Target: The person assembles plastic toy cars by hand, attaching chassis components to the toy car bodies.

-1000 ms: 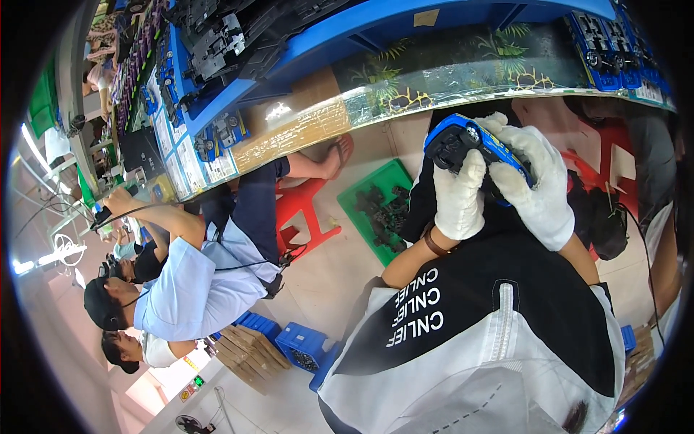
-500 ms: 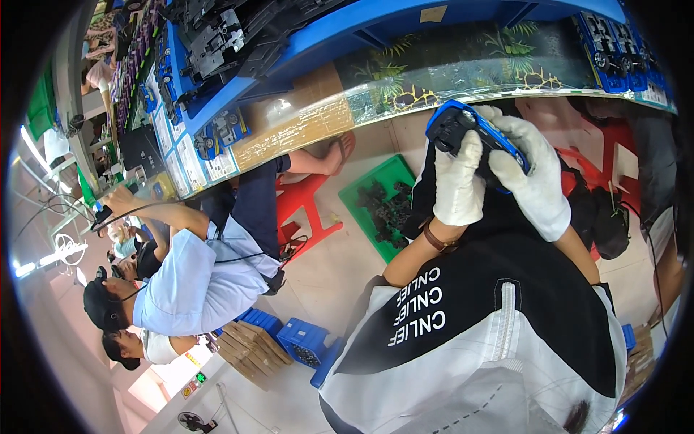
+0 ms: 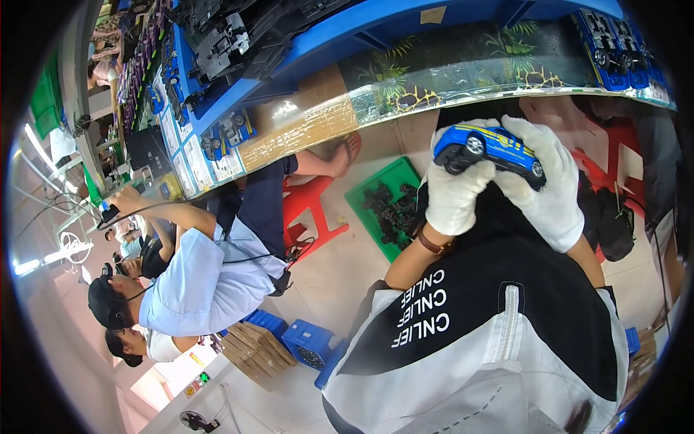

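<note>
A blue toy car (image 3: pixel 491 147) with yellow markings and a black underside is held in front of my chest, off the table. My left hand (image 3: pixel 457 192), in a white glove, grips its left end, thumb pressed on the lower edge. Around the other end closes my right hand (image 3: pixel 551 181), gloved as well, with its fingers behind the car and thumb below. The car's side and two of its wheels face me; its far side is hidden by the car itself.
A blue bin (image 3: pixel 303 47) of black plastic parts stands on the table (image 3: pixel 303 116). Several toy cars (image 3: pixel 614 54) are at the table's right; another (image 3: pixel 228 135) lies left. Below is a green tray (image 3: pixel 369 206) with black parts. A co-worker (image 3: pixel 210 275) sits left; red stools (image 3: pixel 318 217) stand nearby.
Both hands have turned the toy car: before, its black underside showed and it slanted steeply; now its blue side with wheels faces me and it lies more level.
</note>
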### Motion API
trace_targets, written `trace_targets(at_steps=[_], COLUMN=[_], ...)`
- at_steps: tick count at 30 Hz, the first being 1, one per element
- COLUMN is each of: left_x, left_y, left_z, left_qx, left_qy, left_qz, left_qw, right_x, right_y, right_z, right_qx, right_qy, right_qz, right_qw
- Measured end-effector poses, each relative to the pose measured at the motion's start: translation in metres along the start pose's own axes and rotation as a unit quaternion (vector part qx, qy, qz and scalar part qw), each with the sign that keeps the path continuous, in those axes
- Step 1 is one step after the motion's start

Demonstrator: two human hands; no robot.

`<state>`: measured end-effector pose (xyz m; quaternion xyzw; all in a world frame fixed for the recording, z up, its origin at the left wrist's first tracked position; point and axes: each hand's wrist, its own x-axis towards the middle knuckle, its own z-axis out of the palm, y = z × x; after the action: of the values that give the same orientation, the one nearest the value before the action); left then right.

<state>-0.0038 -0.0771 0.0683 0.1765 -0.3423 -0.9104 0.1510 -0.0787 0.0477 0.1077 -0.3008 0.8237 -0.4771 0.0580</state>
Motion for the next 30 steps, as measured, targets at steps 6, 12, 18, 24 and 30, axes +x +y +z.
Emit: trace_targets(at_steps=[6,12,18,24,30], left_x=[0.003,0.01,0.006,-0.001,0.006], left_y=[-0.013,0.005,0.005,0.007,0.006], left_z=[-0.002,-0.008,-0.013,-0.013,-0.014], left_qx=[0.064,0.066,0.082,0.109,0.095], left_qy=[0.072,-0.019,-0.032,-0.041,0.015], left_qz=[-0.029,-0.041,-0.014,0.03,-0.055], left_qw=[0.995,0.997,0.996,0.993,0.994], right_x=[-0.005,-0.001,0.003,0.001,0.006], right_y=[0.009,0.006,-0.004,-0.003,0.011], right_z=[0.005,-0.01,-0.017,-0.016,-0.009], right_qx=[0.011,-0.08,-0.157,-0.14,-0.078], right_qy=[0.006,0.015,-0.037,-0.048,-0.053], right_qz=[0.049,-0.066,-0.081,-0.091,-0.051], right_qw=[0.999,0.994,0.983,0.985,0.994])
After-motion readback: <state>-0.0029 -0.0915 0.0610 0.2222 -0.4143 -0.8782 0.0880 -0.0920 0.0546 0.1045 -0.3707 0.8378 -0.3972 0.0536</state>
